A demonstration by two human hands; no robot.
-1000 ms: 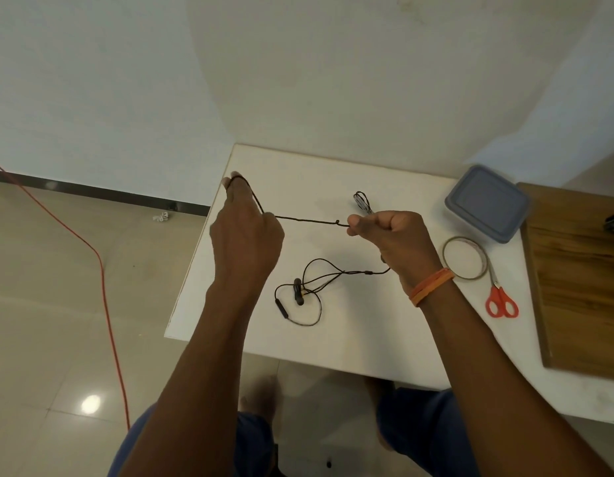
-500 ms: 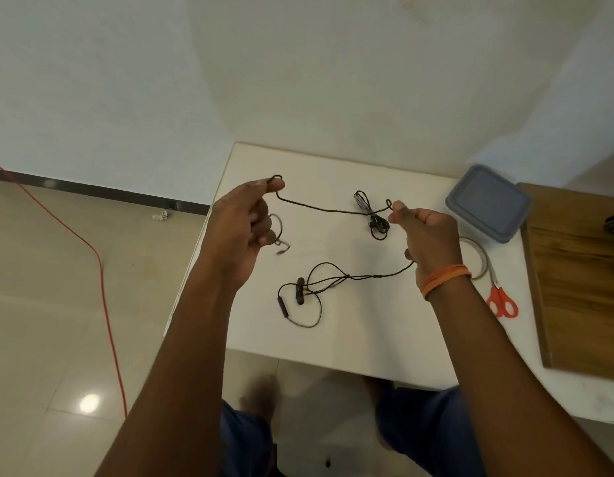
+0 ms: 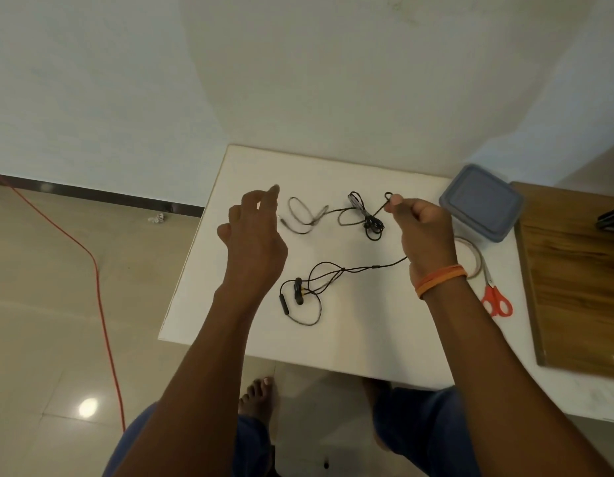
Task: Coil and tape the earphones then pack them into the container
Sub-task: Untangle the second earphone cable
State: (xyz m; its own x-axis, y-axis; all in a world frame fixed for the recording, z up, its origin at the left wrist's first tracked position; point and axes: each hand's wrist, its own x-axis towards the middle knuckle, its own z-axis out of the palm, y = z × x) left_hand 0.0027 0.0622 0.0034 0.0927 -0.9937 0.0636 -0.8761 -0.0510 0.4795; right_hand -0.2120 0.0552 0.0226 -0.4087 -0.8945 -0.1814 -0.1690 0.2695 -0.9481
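Observation:
Black wired earphones (image 3: 300, 292) lie on the white table (image 3: 333, 339), their buds and remote near the front. The cable runs right and up into my right hand (image 3: 424, 232), which pinches a small loop of it above the table. Its plug end (image 3: 303, 215) is blurred in mid-air just right of my left hand (image 3: 255, 235), which holds nothing, fingers loose. A second bundled black cable (image 3: 365, 216) lies at the table's back. A blue-grey lidded container (image 3: 482, 201) stands at the back right. The tape roll (image 3: 474, 251) is partly hidden by my right wrist.
Red-handled scissors (image 3: 496, 299) lie right of the tape. A wooden board (image 3: 573, 277) covers the table's right part, with a dark object (image 3: 611, 218) on its far edge. A red cord (image 3: 99, 287) trails over the floor at left. My bare foot (image 3: 257, 395) shows under the table.
My left hand has let go of the cable end, which now swings loose and blurred. My right hand moved a little right, keeping its pinch on the loop.

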